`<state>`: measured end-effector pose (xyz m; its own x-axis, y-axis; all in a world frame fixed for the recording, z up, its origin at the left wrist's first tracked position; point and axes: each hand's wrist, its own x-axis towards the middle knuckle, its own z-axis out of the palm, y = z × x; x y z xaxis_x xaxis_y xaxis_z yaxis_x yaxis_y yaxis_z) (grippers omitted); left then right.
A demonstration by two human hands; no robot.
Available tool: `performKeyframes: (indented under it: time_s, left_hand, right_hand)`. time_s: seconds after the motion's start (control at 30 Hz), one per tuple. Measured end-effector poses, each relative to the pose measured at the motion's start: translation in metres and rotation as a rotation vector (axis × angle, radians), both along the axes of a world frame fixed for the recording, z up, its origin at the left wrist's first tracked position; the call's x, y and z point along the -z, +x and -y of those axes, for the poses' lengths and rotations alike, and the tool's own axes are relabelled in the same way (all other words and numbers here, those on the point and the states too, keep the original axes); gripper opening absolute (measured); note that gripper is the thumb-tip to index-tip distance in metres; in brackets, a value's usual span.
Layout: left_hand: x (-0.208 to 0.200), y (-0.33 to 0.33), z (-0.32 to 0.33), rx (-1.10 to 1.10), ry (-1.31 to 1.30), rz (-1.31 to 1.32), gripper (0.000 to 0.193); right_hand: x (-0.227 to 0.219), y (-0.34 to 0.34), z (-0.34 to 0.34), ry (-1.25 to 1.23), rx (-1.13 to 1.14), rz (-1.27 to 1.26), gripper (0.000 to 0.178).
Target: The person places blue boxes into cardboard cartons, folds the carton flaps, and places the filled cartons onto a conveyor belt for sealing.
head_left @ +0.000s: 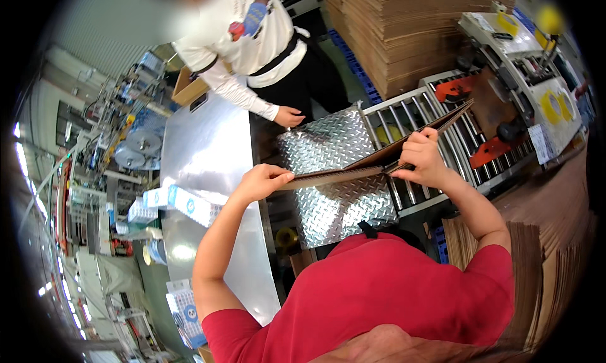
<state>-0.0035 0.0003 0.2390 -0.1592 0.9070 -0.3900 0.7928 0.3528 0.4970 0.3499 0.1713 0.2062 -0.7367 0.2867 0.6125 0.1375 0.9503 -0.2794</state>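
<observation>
A folded brown cardboard box [341, 175] stretches between my two hands, seen nearly edge-on above a metal tread plate [328, 142]. My left hand [262, 182] pinches its left end, with the thumb and fingers pressed together on the board. Farther along, my right hand [421, 159] is closed on the upper edge near the fold, fingers bent over it. The box's right part angles away over the roller conveyor [413, 114]. How far the panels are spread is hard to see from above.
A co-worker [265, 54] stands across the plate, one hand [289, 117] near its far edge. Left is a metal table [208, 136] with white-and-blue cartons [189, 205]. At right stands a taping machine [536, 85]. Cardboard stacks [416, 29] rise behind the conveyor; more sheets [536, 262] lie right of me.
</observation>
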Motion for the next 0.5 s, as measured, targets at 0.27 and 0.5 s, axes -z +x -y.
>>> performKeyframes:
  time_s: [0.27, 0.5]
  left_hand:
    - [-0.003, 0.002, 0.044, 0.156, 0.246, -0.724, 0.029]
    - [-0.034, -0.139, 0.089, -0.385, 0.124, -0.396, 0.034]
  right_hand:
    - [-0.022, -0.032, 0.019, 0.049, -0.237, 0.017, 0.034]
    - [-0.025, -0.084, 0.050, -0.212, -1.010, 0.102, 0.045]
